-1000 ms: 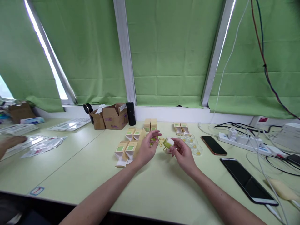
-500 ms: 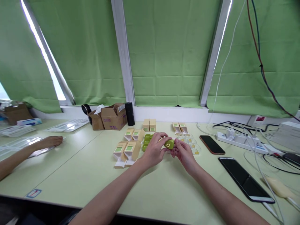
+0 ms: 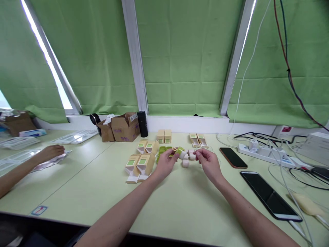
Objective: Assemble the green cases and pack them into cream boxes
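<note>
My left hand is closed on a small green case, with a white part now showing at its side. Just right of it, my right hand is apart from the case, its thumb and fingers pinched together. Whether something small is between those fingertips, I cannot make out. Several small whitish pieces lie on the table between my hands. Behind my left hand sit several green cases, partly hidden. To the left stand several open cream cartons with green squares on them.
Two closed cartons and two open ones stand at the back. Phones and a power strip with cables lie on the right. Brown boxes are back left. Another person's hand works at far left.
The green case has turned and shows white. My right hand has let go of it and moved right. The whitish pieces have come into view. The other person's hand has moved slightly left.
</note>
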### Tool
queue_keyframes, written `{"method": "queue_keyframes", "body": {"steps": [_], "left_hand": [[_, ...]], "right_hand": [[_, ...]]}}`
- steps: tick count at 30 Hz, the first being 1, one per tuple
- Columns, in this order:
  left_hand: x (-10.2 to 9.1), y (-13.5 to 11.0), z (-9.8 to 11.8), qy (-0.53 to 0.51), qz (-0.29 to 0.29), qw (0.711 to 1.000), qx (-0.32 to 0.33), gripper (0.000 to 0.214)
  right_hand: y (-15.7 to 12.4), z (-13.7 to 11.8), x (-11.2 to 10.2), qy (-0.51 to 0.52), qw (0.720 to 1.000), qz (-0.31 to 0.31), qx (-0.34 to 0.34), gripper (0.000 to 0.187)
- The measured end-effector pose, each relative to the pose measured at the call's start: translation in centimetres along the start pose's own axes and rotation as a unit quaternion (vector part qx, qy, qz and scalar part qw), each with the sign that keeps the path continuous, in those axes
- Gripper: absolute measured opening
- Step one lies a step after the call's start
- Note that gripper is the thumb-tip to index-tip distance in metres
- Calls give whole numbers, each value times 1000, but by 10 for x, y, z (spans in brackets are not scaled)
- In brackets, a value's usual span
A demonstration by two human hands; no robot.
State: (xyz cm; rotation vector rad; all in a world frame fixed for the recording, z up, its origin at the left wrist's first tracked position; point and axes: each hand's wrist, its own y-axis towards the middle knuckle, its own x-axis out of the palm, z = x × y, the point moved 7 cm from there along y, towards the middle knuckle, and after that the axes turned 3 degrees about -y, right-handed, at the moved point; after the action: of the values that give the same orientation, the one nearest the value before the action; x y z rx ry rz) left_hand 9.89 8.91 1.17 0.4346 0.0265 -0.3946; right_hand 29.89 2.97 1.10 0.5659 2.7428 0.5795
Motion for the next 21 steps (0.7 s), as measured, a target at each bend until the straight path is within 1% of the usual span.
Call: {"method": "queue_keyframes", "body": {"steps": [2, 3, 4, 5, 6, 8, 10, 11, 13, 15, 17, 19, 21], "left_hand": [[-2, 0, -2, -12, 8, 1000, -19, 55], [-3, 1, -3, -15, 15, 999, -25, 55], [-5, 1, -4, -18, 22, 999, -31, 56], [-6, 1, -5, -23, 30, 999, -36, 57], [-7, 1, -7, -32, 36, 998, -41, 58], [-8, 2, -12, -59, 48, 996, -53, 61], [-10, 1, -16, -87, 59, 992, -63, 62], [-10, 1, -17, -97, 64, 991, -67, 61], [-11, 1, -20, -108, 71, 989, -73, 60], [-12, 0, -23, -119, 76, 987, -79, 59], [-12, 0, -25, -131, 81, 984, -84, 60], [-12, 1, -26, -142, 85, 982, -89, 61], [-12, 1, -26, -150, 89, 981, -91, 62]], "right_hand": [[6, -2, -17, -96, 995, 34, -21, 37], [9, -2, -23, -146, 988, 41, -17, 34], [11, -2, -28, -207, 977, 40, -9, 30], [13, -2, -31, -278, 960, 32, -8, 25], [13, -4, -32, -351, 936, 17, -19, 21], [13, -7, -26, -485, 872, -29, -59, 16], [9, -6, -19, -574, 809, -71, -98, 14], [8, -4, -16, -603, 786, -85, -111, 15], [4, 0, -13, -636, 756, -99, -122, 16], [2, 5, -11, -650, 741, -109, -125, 16], [1, 8, -10, -653, 738, -116, -124, 18], [1, 9, -9, -646, 744, -124, -120, 18], [1, 9, -9, -629, 758, -129, -113, 17]]}}
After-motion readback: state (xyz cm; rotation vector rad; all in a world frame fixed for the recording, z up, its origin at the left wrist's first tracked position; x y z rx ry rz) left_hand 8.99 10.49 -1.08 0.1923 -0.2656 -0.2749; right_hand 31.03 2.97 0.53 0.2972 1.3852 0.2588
